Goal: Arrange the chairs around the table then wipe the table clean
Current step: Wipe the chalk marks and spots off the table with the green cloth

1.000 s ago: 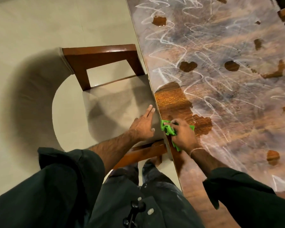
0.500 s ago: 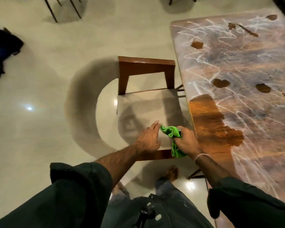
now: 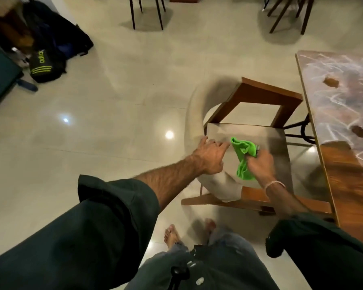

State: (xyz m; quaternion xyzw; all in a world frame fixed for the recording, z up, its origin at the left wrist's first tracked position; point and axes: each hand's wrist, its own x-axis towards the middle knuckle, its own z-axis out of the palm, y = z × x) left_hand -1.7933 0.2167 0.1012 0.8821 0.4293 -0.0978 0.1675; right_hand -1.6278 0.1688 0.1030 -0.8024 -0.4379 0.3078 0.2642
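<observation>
Beside the chalk-smeared brown wooden surface (image 3: 348, 176), the beige-cushioned chair (image 3: 266, 139) is reached for by the spread left hand (image 3: 210, 156); with the bright green cloth (image 3: 244, 162) gripped in the right hand (image 3: 260, 164), it may be fumbled.

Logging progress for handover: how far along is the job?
Done: one patch of the table nearest the person shows clean wood. In hand: the left hand touches the chair beside the table while the right hand grips the green cloth over its seat. Left: white streaks and brown spots cover the rest of the table; the chair sits angled, not tucked in.
</observation>
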